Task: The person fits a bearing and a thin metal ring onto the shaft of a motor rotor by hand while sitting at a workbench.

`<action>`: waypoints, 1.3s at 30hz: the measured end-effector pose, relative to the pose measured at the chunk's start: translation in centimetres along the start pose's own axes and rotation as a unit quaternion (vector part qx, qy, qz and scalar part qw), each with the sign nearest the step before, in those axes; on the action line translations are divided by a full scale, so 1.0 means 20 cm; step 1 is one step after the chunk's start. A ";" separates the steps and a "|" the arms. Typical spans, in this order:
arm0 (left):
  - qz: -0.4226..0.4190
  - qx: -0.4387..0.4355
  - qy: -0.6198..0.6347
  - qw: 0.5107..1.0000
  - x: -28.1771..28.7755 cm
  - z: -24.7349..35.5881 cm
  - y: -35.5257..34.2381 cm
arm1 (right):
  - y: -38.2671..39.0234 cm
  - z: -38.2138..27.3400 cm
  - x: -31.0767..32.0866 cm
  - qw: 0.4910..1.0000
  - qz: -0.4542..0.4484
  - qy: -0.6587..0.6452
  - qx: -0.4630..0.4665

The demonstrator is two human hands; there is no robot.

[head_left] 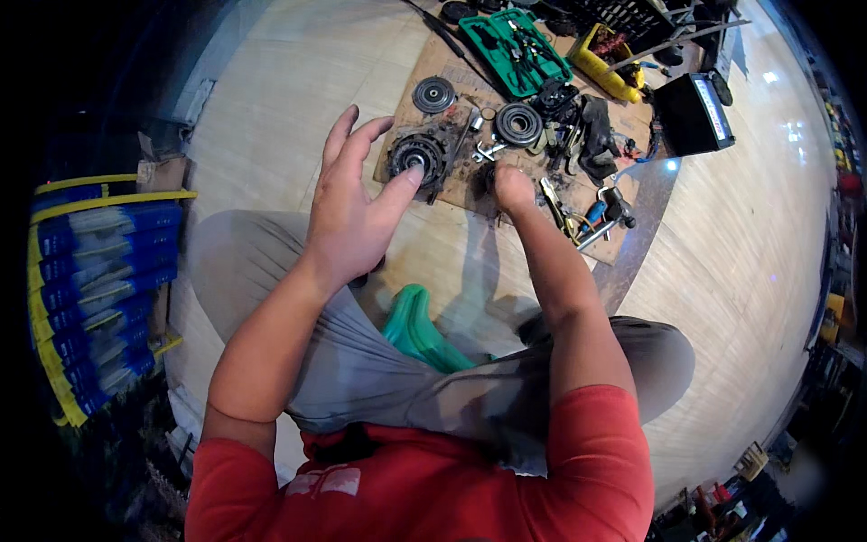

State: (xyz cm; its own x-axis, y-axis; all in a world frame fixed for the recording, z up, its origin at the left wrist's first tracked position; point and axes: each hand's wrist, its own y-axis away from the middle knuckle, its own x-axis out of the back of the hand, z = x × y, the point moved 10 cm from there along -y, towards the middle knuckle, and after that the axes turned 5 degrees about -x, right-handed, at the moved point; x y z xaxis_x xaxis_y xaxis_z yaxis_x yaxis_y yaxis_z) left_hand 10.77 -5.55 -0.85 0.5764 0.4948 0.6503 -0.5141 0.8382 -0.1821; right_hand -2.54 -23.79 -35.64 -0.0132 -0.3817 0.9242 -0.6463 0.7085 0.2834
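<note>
Left hand open above pulley hub | right hand fisted on cardboard, contents unclear | I'd steady hub before lifting.

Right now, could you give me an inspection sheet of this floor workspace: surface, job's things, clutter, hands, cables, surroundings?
Surface: pale wooden floor under a stained brown cardboard sheet.
Job's things: round dark metal hub part, close to the left thumb; small dark part hidden under the right hand.
Clutter: grey metal disc, ribbed black pulley, green plastic tool tray, yellow tool case.
Hands: left hand open, raised; right hand closed, pressed down on the cardboard.
Cables: nothing seen.
Surroundings: blue strapped stack, black box.
</note>
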 end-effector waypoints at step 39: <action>-0.082 0.158 0.323 0.930 -0.05 -0.08 -0.03 | 0.47 0.02 0.22 0.987 -0.131 -0.065 0.063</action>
State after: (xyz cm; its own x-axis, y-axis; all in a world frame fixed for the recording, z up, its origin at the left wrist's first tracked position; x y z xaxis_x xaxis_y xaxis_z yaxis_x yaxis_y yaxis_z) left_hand 11.52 -6.19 -2.68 0.8718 0.4869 0.0535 -0.4883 0.8556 0.1718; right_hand -8.91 -19.08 -28.92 0.0733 -0.6210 0.7804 -0.7305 0.4993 0.4659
